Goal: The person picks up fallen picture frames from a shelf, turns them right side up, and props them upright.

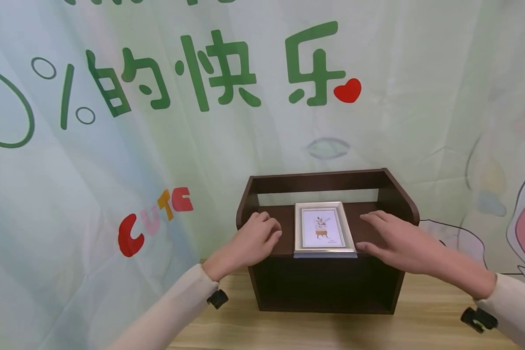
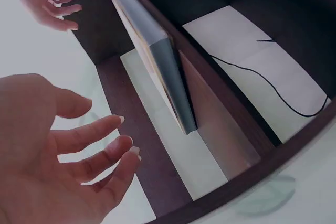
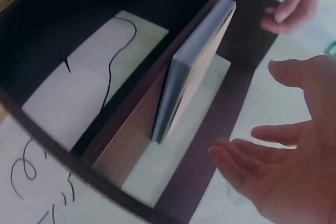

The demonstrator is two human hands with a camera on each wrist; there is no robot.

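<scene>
A silver-rimmed picture frame (image 1: 321, 228) with a potted-plant print lies flat, face up, on the upper shelf of a small dark brown rack (image 1: 274, 245). To its left hovers my left hand (image 1: 255, 237), fingers loosely bent and holding nothing. On the other side my right hand (image 1: 398, 242) is held apart from the frame, thumb and fingers spread. Both wrist views show a gap between each hand and the picture frame (image 2: 176, 77), whose bluish-grey edge faces the cameras.
Below the shelf the rack has an open dark compartment (image 1: 323, 284). It stands on a light wood surface (image 1: 227, 311). Behind hangs a pale printed curtain (image 1: 218, 146) with green characters and a red heart. Each sleeve has a small black device (image 1: 218, 298) at the wrist.
</scene>
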